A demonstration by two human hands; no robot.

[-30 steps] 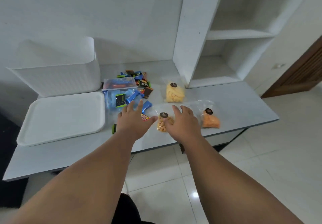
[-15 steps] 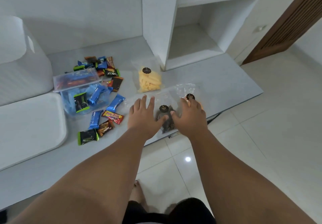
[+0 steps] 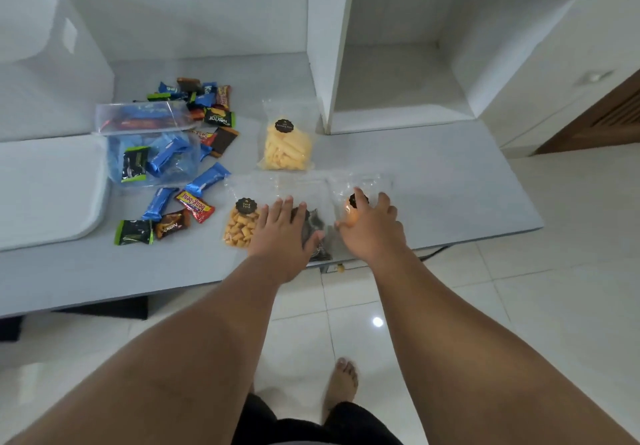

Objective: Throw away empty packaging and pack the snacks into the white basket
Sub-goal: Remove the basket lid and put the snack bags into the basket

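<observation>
My left hand (image 3: 284,233) lies flat with spread fingers on a clear bag of dark snacks (image 3: 318,236) near the table's front edge. My right hand (image 3: 372,226) rests with spread fingers on a clear bag of orange snacks (image 3: 347,209), which it mostly hides. A bag of tan pillow snacks (image 3: 239,228) lies just left of my left hand. Behind them sits a bag of yellow sticks (image 3: 287,148). Several small wrapped snacks (image 3: 180,209) are scattered to the left. The white basket (image 3: 52,70) stands at the back left.
A clear plastic box (image 3: 152,157) with wrappers inside sits beside a white lid (image 3: 45,188) on the grey table (image 3: 433,174). A white shelf unit (image 3: 398,91) rises at the back right. The table's front edge runs just under my hands, with tiled floor below.
My left hand has shifted right, uncovering the pillow snack bag and landing on the dark snack bag. My right hand stays on the orange bag. The view has tilted further down.
</observation>
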